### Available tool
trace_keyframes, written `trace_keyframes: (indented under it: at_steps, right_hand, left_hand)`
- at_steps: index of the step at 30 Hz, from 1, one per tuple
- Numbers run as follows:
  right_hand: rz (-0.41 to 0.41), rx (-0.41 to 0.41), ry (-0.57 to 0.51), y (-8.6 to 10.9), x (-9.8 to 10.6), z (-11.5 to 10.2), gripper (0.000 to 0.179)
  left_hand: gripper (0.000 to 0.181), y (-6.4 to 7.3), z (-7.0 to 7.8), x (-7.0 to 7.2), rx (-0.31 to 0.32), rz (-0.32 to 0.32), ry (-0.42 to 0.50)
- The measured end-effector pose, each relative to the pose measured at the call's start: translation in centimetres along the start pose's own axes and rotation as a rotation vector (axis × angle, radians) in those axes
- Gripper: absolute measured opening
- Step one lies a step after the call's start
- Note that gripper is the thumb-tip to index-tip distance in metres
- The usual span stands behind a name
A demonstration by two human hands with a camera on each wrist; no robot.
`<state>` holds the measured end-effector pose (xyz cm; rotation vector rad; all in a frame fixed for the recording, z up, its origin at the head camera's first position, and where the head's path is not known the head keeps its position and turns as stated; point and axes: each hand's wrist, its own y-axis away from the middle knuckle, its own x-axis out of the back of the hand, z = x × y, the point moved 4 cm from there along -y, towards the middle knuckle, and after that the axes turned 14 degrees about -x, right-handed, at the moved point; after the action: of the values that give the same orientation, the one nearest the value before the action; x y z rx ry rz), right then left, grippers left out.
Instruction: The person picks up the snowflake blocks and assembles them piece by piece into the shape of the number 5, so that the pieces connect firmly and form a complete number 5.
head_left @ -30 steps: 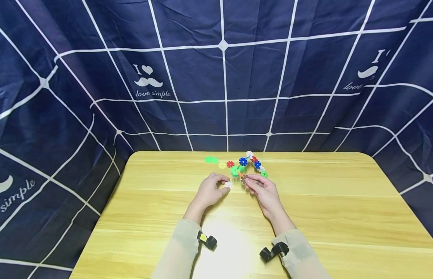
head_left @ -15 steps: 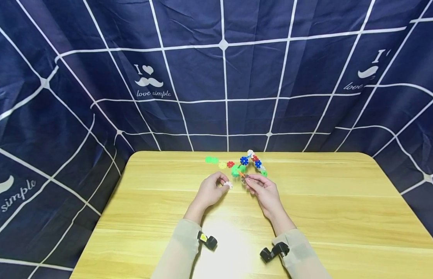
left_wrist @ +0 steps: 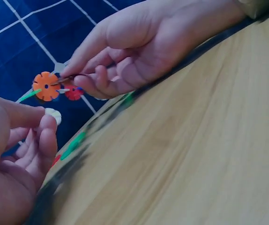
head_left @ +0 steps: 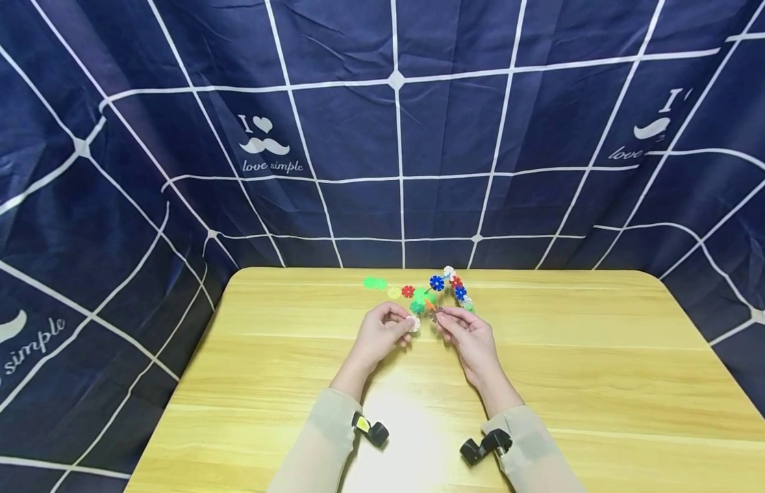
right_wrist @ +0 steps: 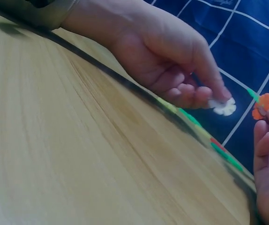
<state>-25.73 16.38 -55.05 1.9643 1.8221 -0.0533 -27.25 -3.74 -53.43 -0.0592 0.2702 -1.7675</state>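
My left hand (head_left: 382, 332) pinches a white notched plastic snowflake disc (right_wrist: 225, 107) between thumb and forefinger. Opposite it, my right hand (head_left: 471, 337) holds a brown snowflake disc (head_left: 435, 315) by its edge. An orange disc (left_wrist: 46, 86) is slotted onto the brown one, with green discs (head_left: 421, 296) beyond it. From there a linked chain runs up through a blue disc (head_left: 437, 283) to a white disc (head_left: 448, 272), then down through a red disc (head_left: 457, 282) and another blue disc (head_left: 460, 292) behind my right hand. A small gap separates the white disc in my left hand from the brown one.
Flat on the wooden table (head_left: 283, 342), left of the chain, lie green discs (head_left: 370, 282), a yellow disc (head_left: 394, 292) and a red disc (head_left: 408, 292). A dark blue curtain (head_left: 333, 205) with white lines hangs behind the table's far edge.
My left hand has moved slightly right with the white disc, closer to my right hand. The upper part of the chain has shifted a little to the right.
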Motion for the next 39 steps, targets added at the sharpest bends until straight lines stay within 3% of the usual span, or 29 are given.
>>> trace_keyframes:
  at_steps: [7,15,27,34,39]
  right_hand:
    - [0.055,0.118,0.013,0.2,0.0,-0.5,0.021]
    - [0.065,0.152,0.025,0.4,-0.3,-0.8,0.022]
    - [0.070,0.145,0.042,0.6,-0.5,-0.8,0.019]
    - [0.070,0.156,0.050,0.4,-0.5,-0.6,0.020]
    - [0.064,0.168,0.047,0.4,-0.6,-0.6,0.017]
  left_hand:
    - [0.016,0.1,0.3,-1.1,-0.065,-0.017,0.085]
    - [0.013,0.3,0.3,-1.8,-0.127,-0.026,0.090]
    - [0.011,0.2,-0.1,-1.9,-0.159,-0.024,0.041]
    - [0.011,0.3,0.1,-1.8,-0.205,-0.032,-0.066]
    - [0.009,0.4,0.4,-1.8,-0.227,-0.029,-0.087]
